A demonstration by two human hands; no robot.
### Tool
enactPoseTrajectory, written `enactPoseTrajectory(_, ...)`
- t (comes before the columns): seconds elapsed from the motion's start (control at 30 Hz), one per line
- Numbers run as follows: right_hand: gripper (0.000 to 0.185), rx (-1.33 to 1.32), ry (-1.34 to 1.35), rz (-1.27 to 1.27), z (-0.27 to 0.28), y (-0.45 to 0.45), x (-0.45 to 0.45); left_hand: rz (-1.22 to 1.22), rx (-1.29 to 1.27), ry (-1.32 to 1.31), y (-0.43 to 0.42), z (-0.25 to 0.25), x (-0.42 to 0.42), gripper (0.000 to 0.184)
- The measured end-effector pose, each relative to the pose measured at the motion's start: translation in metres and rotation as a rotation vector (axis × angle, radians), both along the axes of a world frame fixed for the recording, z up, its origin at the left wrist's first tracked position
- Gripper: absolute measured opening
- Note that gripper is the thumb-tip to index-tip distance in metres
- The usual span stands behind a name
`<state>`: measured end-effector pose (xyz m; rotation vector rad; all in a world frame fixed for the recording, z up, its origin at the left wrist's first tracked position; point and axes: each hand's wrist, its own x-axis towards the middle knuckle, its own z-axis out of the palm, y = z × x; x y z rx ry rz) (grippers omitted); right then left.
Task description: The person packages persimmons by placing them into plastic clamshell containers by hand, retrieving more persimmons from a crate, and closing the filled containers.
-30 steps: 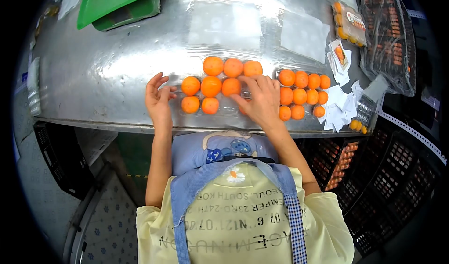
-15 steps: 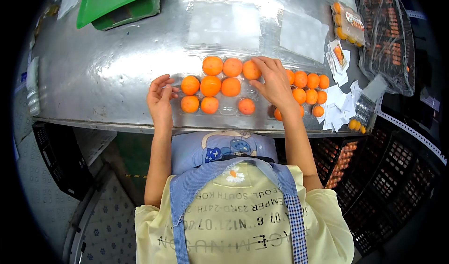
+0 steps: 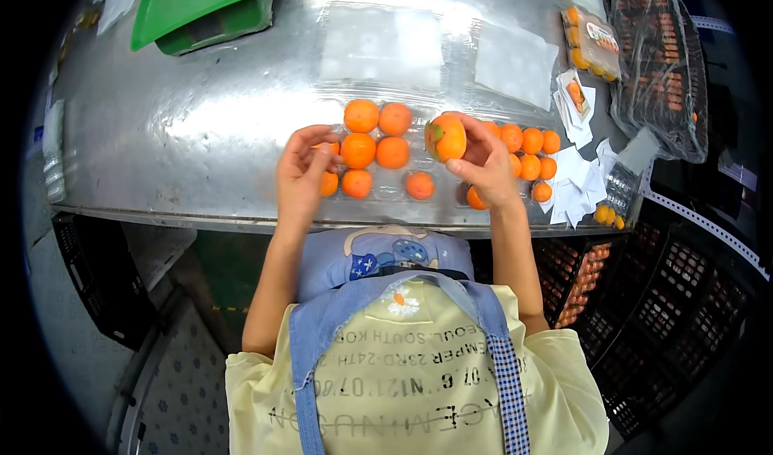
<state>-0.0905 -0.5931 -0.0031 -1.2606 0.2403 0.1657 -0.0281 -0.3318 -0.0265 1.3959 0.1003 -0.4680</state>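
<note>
Between the fingers and thumb of my right hand (image 3: 487, 161) is an orange fruit (image 3: 446, 138), lifted and turned so its green calyx shows. My left hand (image 3: 307, 169) is over the left side of a clear plastic tray (image 3: 392, 183), partly covering two orange fruits there; whether it grips one is unclear. Several more orange fruits (image 3: 359, 150) sit in the tray's compartments, and one fruit (image 3: 419, 185) sits at its lower right. A second filled tray, with orange fruits (image 3: 532, 140), is just right of my right hand and partly hidden by it.
A green tray (image 3: 197, 0) lies at the back left of the metal table (image 3: 161, 149). Clear empty packs (image 3: 382, 44) are at the back. White paper labels (image 3: 573, 188), a packed fruit box (image 3: 592, 43) and a wrapped dark crate (image 3: 656, 60) are on the right. Black crates (image 3: 684, 286) stand below.
My right hand has lifted the fruit from the tray's upper right compartment and tilted it. My left hand has moved right, over the tray's left fruits.
</note>
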Motion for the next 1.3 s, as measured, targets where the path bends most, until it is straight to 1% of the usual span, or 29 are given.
enactPoseTrajectory(0.07,0.061,0.027,-0.045,0.028,0.003,0.009,-0.003,-0.124,-0.037,0.021,-0.016,0.014,-0.002,0.024)
enactPoseTrajectory(0.13,0.063,-0.035,-0.090,0.073,0.003,0.016,-0.005,-0.264,-0.045,0.032,-0.028,0.028,-0.006,0.026)
enactPoseTrajectory(0.23,0.064,-0.090,-0.170,0.115,0.009,0.027,-0.006,-0.339,-0.171,0.095,-0.041,0.044,-0.014,0.032)
enactPoseTrajectory(0.33,0.062,-0.091,-0.210,0.087,0.013,0.036,-0.007,-0.343,-0.258,0.143,-0.043,0.053,-0.015,0.036)
enactPoseTrajectory(0.43,0.061,-0.174,-0.188,0.099,0.019,0.040,-0.006,-0.311,-0.267,0.083,-0.047,0.052,-0.024,0.039)
enactPoseTrajectory(0.53,0.061,-0.246,-0.195,0.103,0.018,0.041,-0.006,-0.301,-0.222,0.002,-0.045,0.043,-0.026,0.039)
enactPoseTrajectory(0.63,0.062,-0.149,-0.173,0.096,0.015,0.042,-0.008,-0.321,-0.131,0.031,-0.041,0.048,-0.020,0.037)
enactPoseTrajectory(0.73,0.062,-0.107,-0.142,0.082,0.014,0.043,-0.009,-0.302,-0.148,0.036,-0.041,0.045,-0.021,0.035)
enactPoseTrajectory(0.83,0.062,-0.155,-0.177,0.079,0.011,0.043,-0.008,-0.313,-0.113,0.054,-0.042,0.050,-0.020,0.038)
enactPoseTrajectory(0.93,0.061,-0.543,-0.241,0.117,0.020,0.044,-0.008,-0.322,0.008,-0.110,-0.040,0.045,-0.025,0.044)
enactPoseTrajectory(1.03,0.061,-0.932,-0.416,0.185,0.033,0.047,-0.007,-0.290,-0.105,0.037,-0.044,0.041,-0.027,0.054)
enactPoseTrajectory(1.13,0.059,-0.771,-0.407,0.071,0.034,0.046,-0.007,-0.250,-0.308,0.028,-0.042,0.034,-0.020,0.058)
enactPoseTrajectory(1.23,0.055,-0.478,-0.382,-0.070,0.026,0.041,-0.005,-0.213,-0.382,-0.024,-0.037,0.032,-0.020,0.059)
enactPoseTrajectory(1.3,0.051,-0.415,-0.319,-0.089,0.021,0.037,-0.009,-0.227,-0.427,-0.075,-0.035,0.030,-0.020,0.059)
